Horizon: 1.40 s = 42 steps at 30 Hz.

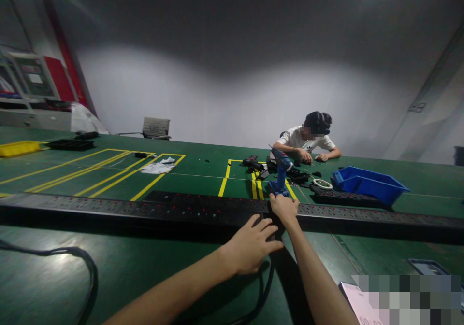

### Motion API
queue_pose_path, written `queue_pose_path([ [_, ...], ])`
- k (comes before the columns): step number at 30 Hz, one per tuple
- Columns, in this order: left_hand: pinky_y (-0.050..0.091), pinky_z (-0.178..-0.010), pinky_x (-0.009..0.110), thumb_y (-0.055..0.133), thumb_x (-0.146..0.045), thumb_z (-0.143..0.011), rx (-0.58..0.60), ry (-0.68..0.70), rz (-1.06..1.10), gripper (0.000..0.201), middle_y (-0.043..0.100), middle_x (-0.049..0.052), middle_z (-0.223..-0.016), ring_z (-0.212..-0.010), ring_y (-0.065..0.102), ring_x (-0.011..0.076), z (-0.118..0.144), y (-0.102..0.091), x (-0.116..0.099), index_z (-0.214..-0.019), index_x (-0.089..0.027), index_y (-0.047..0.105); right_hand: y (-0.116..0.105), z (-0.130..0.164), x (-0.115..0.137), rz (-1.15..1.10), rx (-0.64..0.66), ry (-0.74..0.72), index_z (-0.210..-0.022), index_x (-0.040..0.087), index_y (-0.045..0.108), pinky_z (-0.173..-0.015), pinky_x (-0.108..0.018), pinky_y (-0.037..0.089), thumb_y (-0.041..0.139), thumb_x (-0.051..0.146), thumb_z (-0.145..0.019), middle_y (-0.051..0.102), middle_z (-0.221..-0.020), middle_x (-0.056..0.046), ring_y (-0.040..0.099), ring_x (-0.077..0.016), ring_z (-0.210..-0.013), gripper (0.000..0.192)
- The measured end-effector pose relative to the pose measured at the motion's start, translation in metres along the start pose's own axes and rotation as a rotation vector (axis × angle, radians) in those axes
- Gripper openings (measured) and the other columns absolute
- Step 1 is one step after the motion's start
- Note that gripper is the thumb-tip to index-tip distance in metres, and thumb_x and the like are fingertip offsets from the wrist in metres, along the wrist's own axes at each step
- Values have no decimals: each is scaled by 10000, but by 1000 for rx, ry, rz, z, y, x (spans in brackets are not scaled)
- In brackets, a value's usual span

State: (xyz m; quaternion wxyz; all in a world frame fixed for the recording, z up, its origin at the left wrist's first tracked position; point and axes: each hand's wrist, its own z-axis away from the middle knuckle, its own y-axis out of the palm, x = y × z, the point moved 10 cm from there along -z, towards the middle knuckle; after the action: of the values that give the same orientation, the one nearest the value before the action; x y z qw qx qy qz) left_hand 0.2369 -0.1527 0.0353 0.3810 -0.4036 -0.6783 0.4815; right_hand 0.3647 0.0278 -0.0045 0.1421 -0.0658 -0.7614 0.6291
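A long black bar (119,219) with red dots and slots along its top runs across the green table. My left hand (250,245) lies with fingers spread at its front edge, near a black cable (266,286) that hangs down there. Just to the right, my right hand (285,208) reaches onto the bar with curled fingers. Its fingertips are hidden, and what they hold cannot be made out. Directly beyond that hand, a blue cordless drill (282,173) stands upright on its battery, very close to or touching the fingers.
A blue bin (369,185) stands at the right behind the bar, by a white tape roll (322,184). Another drill (254,163) lies further back. A person (308,139) sits opposite. White paper (158,166) and a yellow tray (20,148) are left. A thick cable (92,272) loops at front left.
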Motion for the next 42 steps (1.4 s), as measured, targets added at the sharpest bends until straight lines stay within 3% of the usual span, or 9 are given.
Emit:
queue_pose_path([
  [5,354,-931,475,581,-210,-780,-15,41,-87,208,632,109,-1086,-1100,512,283,-3,12,-3,-982,-217,630,2,-2,0,-6,10,-6,-1017,73,684,-935,-496,244,239,488,-941,671,-969,-236,589,-351,-1026,613],
  [8,373,-892,439,577,-191,-783,-36,59,-85,206,636,90,-1066,-1038,544,258,-3,5,0,-983,-211,623,5,-3,-1,-8,20,3,-1005,78,687,-941,-499,235,232,493,-939,671,-973,-231,586,-353,-1028,619],
  [11,383,-882,399,539,-162,-813,-96,19,-43,264,615,70,-1132,-1023,557,224,0,-17,13,-1060,-228,602,7,-4,-2,-8,27,6,-1009,83,685,-941,-502,234,225,495,-939,669,-983,-231,584,-352,-1033,621],
  [16,421,-884,337,554,-136,-776,-190,-177,101,312,564,58,-1199,-1034,560,207,18,-58,66,-1070,-224,606,4,-2,-1,-14,14,-3,-1006,81,684,-937,-498,248,240,485,-943,670,-979,-230,591,-347,-1024,603],
  [20,447,-900,319,545,-104,-743,-225,-350,274,324,598,43,-1112,-982,581,190,45,-69,122,-1028,-227,640,2,0,0,-6,29,-3,-999,73,687,-926,-488,268,255,499,-938,670,-972,-231,594,-351,-1019,610],
  [24,466,-895,329,605,-136,-706,-211,-460,461,261,660,31,-994,-944,606,198,69,-51,168,-943,-217,679,2,-1,-1,1,42,3,-1007,83,688,-920,-486,279,249,499,-938,672,-975,-221,596,-350,-1018,608],
  [31,531,-829,344,697,-220,-687,-404,-631,984,272,690,72,-995,-900,673,192,96,4,224,-930,-147,600,3,-3,-2,0,12,-5,-962,87,698,-895,-485,293,280,488,-924,677,-955,-215,597,-363,-1002,581],
  [36,545,-813,361,738,-254,-673,-391,-697,1070,313,680,100,-1037,-925,676,212,104,24,235,-914,-140,574,5,-5,-2,-2,3,-7,-953,85,699,-894,-489,285,277,467,-925,677,-943,-222,597,-357,-999,570],
  [42,529,-848,356,748,-267,-678,-404,-648,1039,331,661,110,-1085,-975,657,215,106,22,234,-922,-136,567,6,-5,-1,-1,10,-15,-967,79,694,-895,-488,284,288,445,-922,676,-947,-227,599,-353,-997,548],
])
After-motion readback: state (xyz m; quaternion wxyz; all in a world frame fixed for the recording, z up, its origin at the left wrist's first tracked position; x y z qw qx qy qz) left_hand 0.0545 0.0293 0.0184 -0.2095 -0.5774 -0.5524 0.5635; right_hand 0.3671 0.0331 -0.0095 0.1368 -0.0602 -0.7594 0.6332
